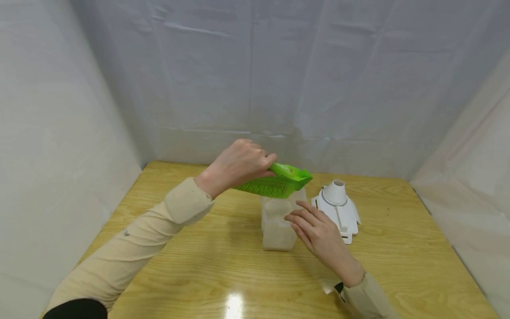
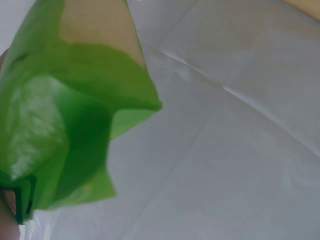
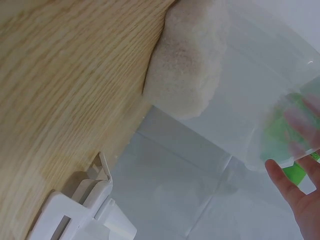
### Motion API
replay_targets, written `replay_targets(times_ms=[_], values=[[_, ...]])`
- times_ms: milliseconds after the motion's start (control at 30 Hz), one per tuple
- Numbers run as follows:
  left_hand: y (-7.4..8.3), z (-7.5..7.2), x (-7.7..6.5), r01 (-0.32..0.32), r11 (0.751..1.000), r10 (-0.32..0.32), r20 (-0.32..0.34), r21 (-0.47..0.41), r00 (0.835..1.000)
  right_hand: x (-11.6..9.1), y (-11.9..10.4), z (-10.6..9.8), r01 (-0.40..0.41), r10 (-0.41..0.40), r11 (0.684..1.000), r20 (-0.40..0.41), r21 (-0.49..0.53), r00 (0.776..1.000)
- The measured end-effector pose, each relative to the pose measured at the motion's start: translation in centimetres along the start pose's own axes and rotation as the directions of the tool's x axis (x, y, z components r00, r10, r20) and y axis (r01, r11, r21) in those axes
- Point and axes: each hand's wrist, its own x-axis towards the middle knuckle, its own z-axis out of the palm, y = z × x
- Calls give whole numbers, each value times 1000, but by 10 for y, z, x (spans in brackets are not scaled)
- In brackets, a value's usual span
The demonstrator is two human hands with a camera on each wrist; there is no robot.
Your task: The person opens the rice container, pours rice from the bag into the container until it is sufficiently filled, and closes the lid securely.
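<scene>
My left hand (image 1: 241, 163) grips a green plastic bag (image 1: 268, 187) by its upper end and holds it tilted, mouth downward, over a translucent plastic container (image 1: 279, 238). In the left wrist view the bag (image 2: 85, 115) fills the left side, its corner creased. Whitish grains (image 3: 182, 65) lie piled in the bottom of the container (image 3: 240, 95), seen through its wall in the right wrist view. My right hand (image 1: 320, 232) is at the container's right side, fingers loosely extended. One fingertip (image 3: 272, 166) sits right at its rim.
A white plastic piece with a cone (image 1: 334, 195) on a flat slotted base stands right of the container, close behind my right hand. Everything rests on a wooden table (image 1: 191, 270). Pale sheeting (image 1: 255, 79) hangs behind and along both sides.
</scene>
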Motion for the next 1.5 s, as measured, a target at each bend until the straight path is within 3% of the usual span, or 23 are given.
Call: replay_targets(times_ms=[467,1500], values=[[-1,-3,5,-12,1000,11,54,13,998,0,0,1,2,-2,1000,4,-1,1000],[-3,-12,6,-55,996,51,52,63,997,0,1,1,-1,1,1000,8,0,1000]])
